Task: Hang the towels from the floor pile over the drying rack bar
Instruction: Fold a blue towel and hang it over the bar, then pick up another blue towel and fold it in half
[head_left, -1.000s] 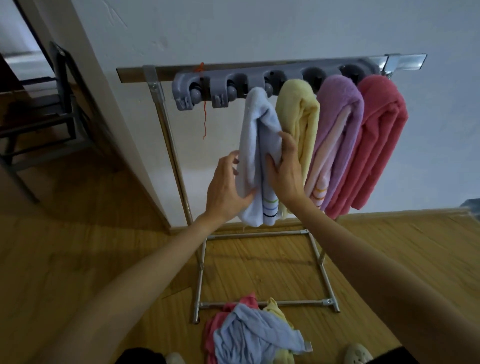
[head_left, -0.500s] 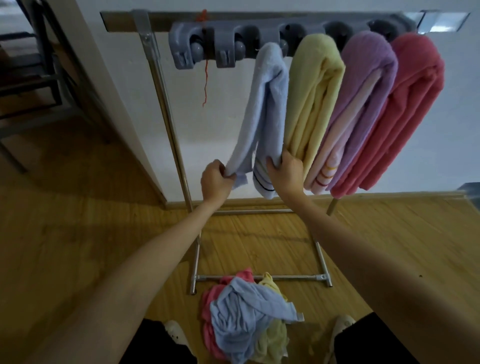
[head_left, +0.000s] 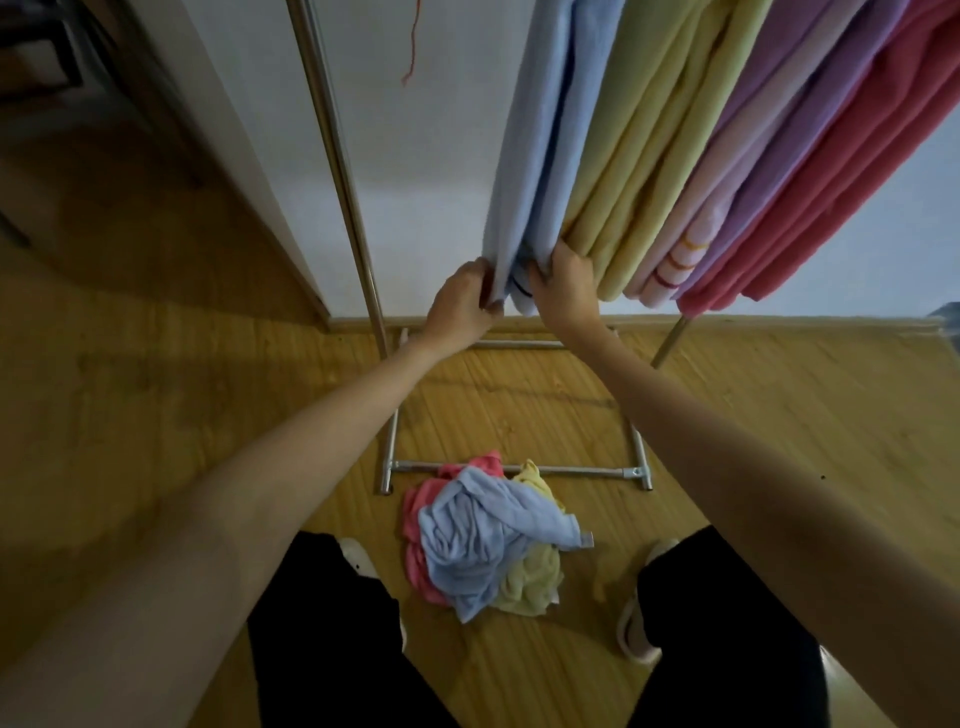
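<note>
You have a single head-worn, wide-angle view, tilted steeply down and forward. Your forearms enter from 7 and 5 o'clock and meet at centre, close to the lens. The towels hang near, filling 12 to 2 o'clock; the pile lies at 6 o'clock between your feet. Edges bend with distortion.

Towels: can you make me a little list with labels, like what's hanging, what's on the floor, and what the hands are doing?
Hanging: light blue towel, yellow towel, purple towel, pink towel
Left hand: grips the light blue towel's bottom edge
Right hand: grips the same towel's bottom edge
Floor pile: crumpled blue, pink and yellow towels by the rack's base
Rack pole: upright, left of the towels
</note>
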